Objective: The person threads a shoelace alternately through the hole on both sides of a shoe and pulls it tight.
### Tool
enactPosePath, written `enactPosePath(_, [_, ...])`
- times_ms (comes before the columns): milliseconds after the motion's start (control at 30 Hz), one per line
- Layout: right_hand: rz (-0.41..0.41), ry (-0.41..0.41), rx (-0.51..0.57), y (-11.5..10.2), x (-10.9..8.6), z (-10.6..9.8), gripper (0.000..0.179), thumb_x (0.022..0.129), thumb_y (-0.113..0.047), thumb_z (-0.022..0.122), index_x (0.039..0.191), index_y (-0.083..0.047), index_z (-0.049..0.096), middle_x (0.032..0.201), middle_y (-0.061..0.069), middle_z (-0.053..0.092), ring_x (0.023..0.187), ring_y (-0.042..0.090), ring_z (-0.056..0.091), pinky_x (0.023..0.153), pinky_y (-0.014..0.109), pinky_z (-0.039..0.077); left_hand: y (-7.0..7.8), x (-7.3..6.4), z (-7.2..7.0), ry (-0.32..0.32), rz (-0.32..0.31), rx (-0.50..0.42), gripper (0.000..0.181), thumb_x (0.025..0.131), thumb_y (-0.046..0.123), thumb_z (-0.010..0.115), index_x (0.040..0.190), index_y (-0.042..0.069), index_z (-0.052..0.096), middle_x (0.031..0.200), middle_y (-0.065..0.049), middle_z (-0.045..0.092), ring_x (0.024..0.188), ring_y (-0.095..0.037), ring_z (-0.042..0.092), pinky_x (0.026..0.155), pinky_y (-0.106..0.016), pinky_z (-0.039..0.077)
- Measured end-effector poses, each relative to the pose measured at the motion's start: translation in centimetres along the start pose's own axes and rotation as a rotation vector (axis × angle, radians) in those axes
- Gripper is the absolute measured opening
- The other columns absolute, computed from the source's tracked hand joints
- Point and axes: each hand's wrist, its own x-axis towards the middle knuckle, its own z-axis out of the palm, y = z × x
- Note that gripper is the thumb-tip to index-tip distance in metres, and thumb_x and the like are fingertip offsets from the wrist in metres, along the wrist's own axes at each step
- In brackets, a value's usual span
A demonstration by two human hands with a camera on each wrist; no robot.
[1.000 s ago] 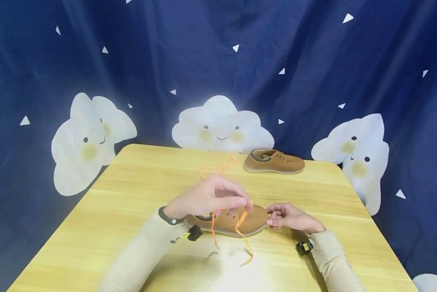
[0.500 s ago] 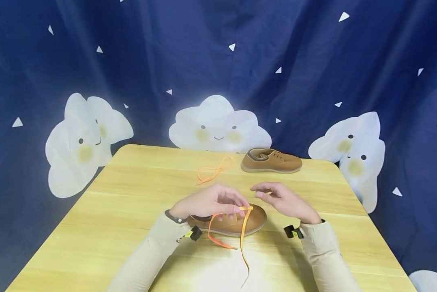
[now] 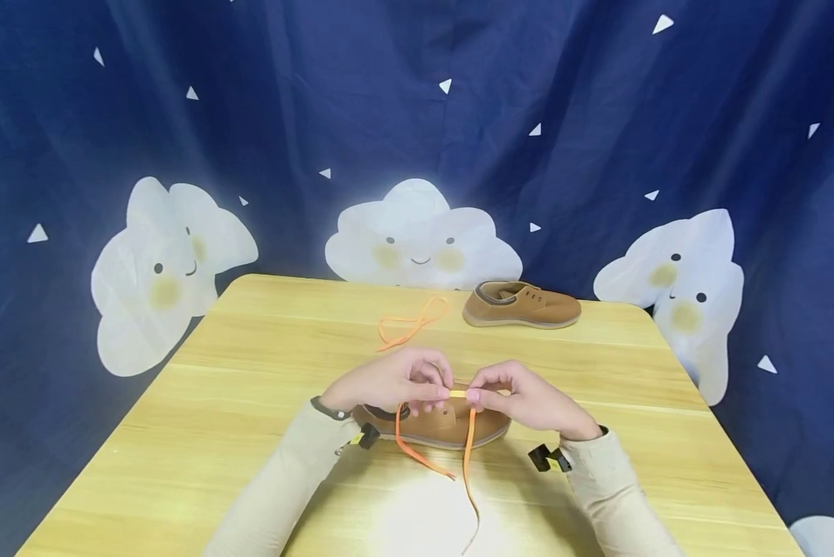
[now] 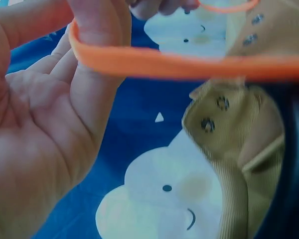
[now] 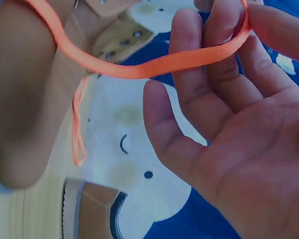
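Observation:
Both hands hold an orange shoelace (image 3: 469,456) above a brown shoe (image 3: 431,427), whose toe points right. My left hand (image 3: 396,381) pinches the lace between thumb and fingers; in the left wrist view the lace (image 4: 154,62) passes around a finger. Close beside it, my right hand (image 3: 528,394) pinches the same lace, with a short taut piece between the two hands. In the right wrist view the lace (image 5: 189,59) runs across the fingers. Two loose ends hang in front of the shoe. Eyelets (image 4: 223,103) show on the shoe's flap; the hands hide part of its top.
A second brown shoe (image 3: 521,305) stands at the back right of the wooden table (image 3: 250,371). Left of it lies another orange lace (image 3: 406,329), looped. A dark blue curtain (image 3: 417,93) with printed clouds hangs behind the table.
My right hand has left the shoe's toe, risen, and moved left to take the lace beside my left hand. The lace ends now hang in front of the shoe in a different shape.

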Motion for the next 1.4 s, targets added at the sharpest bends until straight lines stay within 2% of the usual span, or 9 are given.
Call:
enactPosePath(100, [0.007, 0.009, -0.036, 0.2, -0.3, -0.6, 0.022, 0.104, -0.018, 0.062, 0.096, -0.001, 0.074, 0.091, 0.021, 0.075, 0.084, 0.021, 0.068, 0.077, 0.026, 0.056, -0.3, -0.2, -0.5, -0.007, -0.010, 0.004, 0.010, 0.103, 0.010, 0.062, 0.112, 0.005, 0.062, 0.091, -0.026, 0.072, 0.071, -0.023, 0.066, 0.060, -0.027, 0.057])
enactPosePath(233, [0.015, 0.007, -0.057, 0.2, -0.8, -1.5, 0.020, 0.103, -0.016, 0.063, 0.094, -0.002, 0.074, 0.087, 0.022, 0.073, 0.081, 0.018, 0.066, 0.077, 0.025, 0.055, -0.7, -0.8, -1.6, -0.018, -0.021, 0.036, 0.020, 0.104, 0.013, 0.061, 0.121, 0.006, 0.067, 0.084, -0.011, 0.072, 0.068, -0.027, 0.065, 0.057, -0.023, 0.054])
enactPosePath(333, [0.026, 0.006, -0.065, 0.4, -1.0, -2.0, 0.019, 0.103, -0.016, 0.064, 0.092, -0.004, 0.075, 0.087, 0.022, 0.073, 0.082, 0.017, 0.067, 0.079, 0.025, 0.055, -0.9, -1.4, -2.4, -0.038, -0.033, 0.074, 0.026, 0.104, 0.016, 0.062, 0.126, 0.006, 0.070, 0.082, -0.014, 0.071, 0.062, -0.025, 0.061, 0.055, -0.021, 0.050])
enactPosePath(467, [0.034, 0.000, -0.073, 0.7, -1.3, -2.5, 0.019, 0.103, -0.015, 0.064, 0.093, -0.004, 0.075, 0.088, 0.022, 0.073, 0.082, 0.019, 0.068, 0.080, 0.025, 0.055, -0.8, -1.9, -3.4, -0.071, -0.027, 0.154, 0.024, 0.105, 0.020, 0.061, 0.105, 0.001, 0.076, 0.072, -0.018, 0.063, 0.055, -0.015, 0.050, 0.055, -0.020, 0.043])
enactPosePath(600, [0.031, -0.010, -0.074, 0.9, -1.6, -3.0, 0.020, 0.102, -0.014, 0.064, 0.093, 0.000, 0.075, 0.086, 0.023, 0.072, 0.081, 0.021, 0.068, 0.079, 0.026, 0.056, -0.8, -2.3, -3.9, -0.077, -0.040, 0.212, 0.029, 0.104, 0.020, 0.061, 0.085, 0.002, 0.072, 0.065, -0.010, 0.055, 0.056, -0.012, 0.048, 0.056, -0.020, 0.043])
enactPosePath(767, [0.037, -0.019, -0.078, 1.2, -2.2, -3.6, 0.017, 0.102, -0.013, 0.065, 0.092, -0.003, 0.075, 0.084, 0.011, 0.073, 0.081, 0.014, 0.067, 0.081, 0.026, 0.056, -0.7, -2.8, -4.4, -0.072, -0.055, 0.261, 0.024, 0.104, 0.023, 0.063, 0.089, 0.008, 0.075, 0.066, -0.018, 0.058, 0.055, -0.016, 0.051, 0.056, -0.021, 0.046])
enactPosePath(967, [-0.021, -0.079, -0.085, 1.9, -3.1, -4.9, 0.016, 0.100, -0.007, 0.065, 0.090, -0.011, 0.077, 0.082, -0.007, 0.070, 0.076, 0.003, 0.060, 0.074, 0.023, 0.054, -0.6, -3.5, -5.0, -0.091, -0.052, 0.320, 0.023, 0.103, 0.024, 0.063, 0.084, 0.015, 0.072, 0.064, 0.001, 0.055, 0.056, -0.011, 0.051, 0.057, -0.020, 0.046])
enactPosePath(1233, [-0.017, -0.150, -0.060, 2.8, -4.0, -5.9, 0.013, 0.097, -0.006, 0.069, 0.089, -0.007, 0.079, 0.081, -0.007, 0.072, 0.073, -0.003, 0.055, 0.069, 0.020, 0.053, -0.4, -4.4, -5.6, -0.084, -0.075, 0.337, 0.018, 0.102, 0.025, 0.065, 0.090, 0.016, 0.075, 0.064, 0.008, 0.051, 0.056, -0.005, 0.048, 0.058, -0.020, 0.043])
enactPosePath(1400, [0.008, -0.202, -0.109, 3.1, -3.6, -5.3, 0.012, 0.097, -0.013, 0.071, 0.094, -0.006, 0.081, 0.084, 0.005, 0.077, 0.075, -0.001, 0.061, 0.070, 0.021, 0.055, 0.2, -4.1, -4.7, -0.083, -0.043, 0.391, 0.022, 0.102, 0.030, 0.065, 0.098, 0.014, 0.078, 0.073, 0.010, 0.062, 0.059, -0.004, 0.053, 0.062, -0.021, 0.049])
